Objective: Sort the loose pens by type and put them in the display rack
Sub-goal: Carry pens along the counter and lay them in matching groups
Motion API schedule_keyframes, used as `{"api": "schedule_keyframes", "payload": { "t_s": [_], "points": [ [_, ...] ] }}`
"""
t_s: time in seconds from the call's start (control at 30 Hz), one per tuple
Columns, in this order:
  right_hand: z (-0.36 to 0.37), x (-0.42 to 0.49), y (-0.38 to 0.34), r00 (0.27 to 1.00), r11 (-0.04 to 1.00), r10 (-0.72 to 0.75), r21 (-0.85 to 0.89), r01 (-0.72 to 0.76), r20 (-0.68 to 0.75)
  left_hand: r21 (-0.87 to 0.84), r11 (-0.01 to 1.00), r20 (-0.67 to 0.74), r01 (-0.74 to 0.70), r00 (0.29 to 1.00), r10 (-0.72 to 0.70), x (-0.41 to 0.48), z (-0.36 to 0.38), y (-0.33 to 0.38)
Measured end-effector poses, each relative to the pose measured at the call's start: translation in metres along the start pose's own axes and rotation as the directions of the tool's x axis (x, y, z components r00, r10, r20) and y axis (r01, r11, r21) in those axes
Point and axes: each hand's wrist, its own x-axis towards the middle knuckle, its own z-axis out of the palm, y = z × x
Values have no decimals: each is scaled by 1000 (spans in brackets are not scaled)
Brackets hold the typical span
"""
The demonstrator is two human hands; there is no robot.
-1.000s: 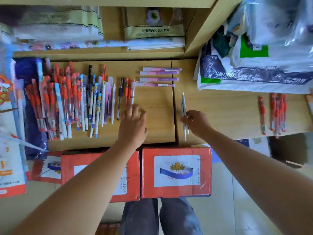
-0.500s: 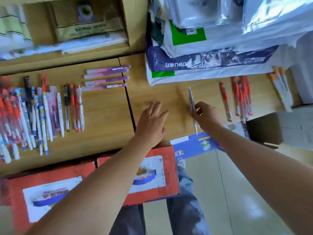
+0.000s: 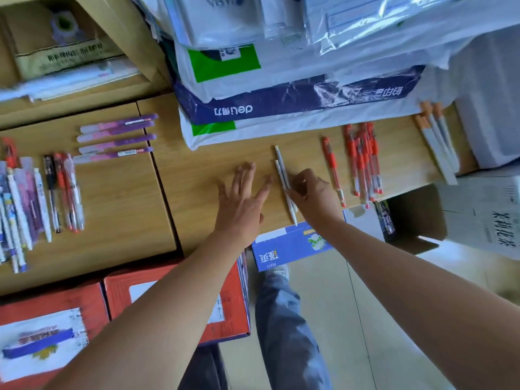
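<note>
Two white pens (image 3: 281, 168) pinched by right hand (image 3: 313, 194); left hand (image 3: 241, 199) spread, just beside.

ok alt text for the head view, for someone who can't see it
A person's right hand grips white pens over a wooden counter, the left hand spread open beside them. To the right lie red pens, to the left purple pens and mixed pens.

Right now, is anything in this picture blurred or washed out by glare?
Head view: the spread left hand is motion-blurred at the fingertips; the right hand pinching two slim white pens looks sharper. Head view: glare whitens the clear plastic wrapping at upper right.
</note>
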Motion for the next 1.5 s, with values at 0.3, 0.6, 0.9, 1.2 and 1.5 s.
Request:
{"api": "schedule_keyframes", "payload": {
  "t_s": [0.3,0.6,0.9,1.2,1.5],
  "points": [
    [-10,2,-2,997,993,-80,-90,80,3,-73,997,-33,24,999,-26,-7,-12,-5],
    [15,-4,-95,916,931,-364,39,363,167,-406,890,-146,210,946,-290,-61,-24,-80],
    [133,-39,-243,798,866,-424,-67,496,428,-263,881,-215,394,866,-452,-164,0,-242],
    [219,-44,-329,964,972,-174,-124,201,203,-250,930,-194,269,927,-320,-209,29,-342],
    [224,-38,-337,991,969,24,-246,10,132,-325,935,-371,141,891,-263,-204,37,-363]
  ]
}}
